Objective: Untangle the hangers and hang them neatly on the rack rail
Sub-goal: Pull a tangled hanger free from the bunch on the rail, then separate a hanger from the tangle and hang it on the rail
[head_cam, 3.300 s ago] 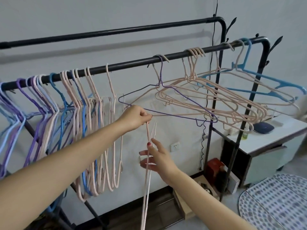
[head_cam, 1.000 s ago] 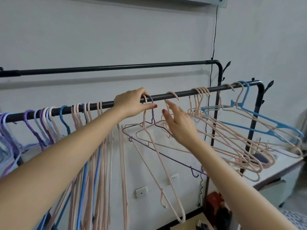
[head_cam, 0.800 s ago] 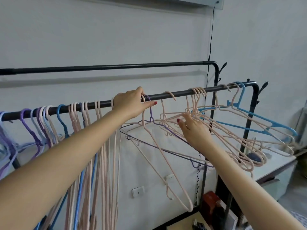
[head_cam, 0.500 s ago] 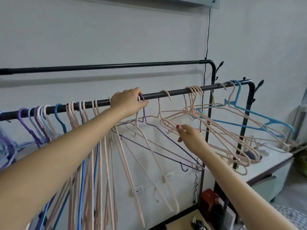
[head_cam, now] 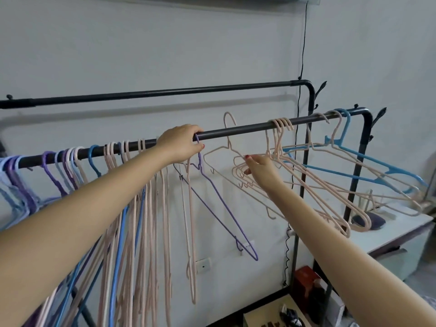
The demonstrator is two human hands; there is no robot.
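My left hand [head_cam: 181,143] rests on the front rack rail [head_cam: 247,127], fingers closed around the hook of a purple hanger [head_cam: 219,199] that hangs there beside a pink hanger [head_cam: 191,232]. To their left hangs a neat row of hangers [head_cam: 118,208] in pink, blue and purple. My right hand [head_cam: 259,168] pinches the shoulder of a lifted pink hanger [head_cam: 230,119], whose hook stands above the rail and free of it. Further right, a tangled pink bunch [head_cam: 330,185] and blue hangers [head_cam: 377,166] hang askew from the rail's right end.
A second black rail [head_cam: 165,93] runs higher up, close to the wall. A white cabinet [head_cam: 389,232] with a dark object [head_cam: 368,220] on it stands at the right. A red box [head_cam: 306,279] sits on the floor by the rack's post. A black cable [head_cam: 302,67] hangs down the wall.
My left hand slid the purple and pink hangers left along the rail. My right hand went down to the tangled bunch, took one pink hanger and lifted its hook off the rail.
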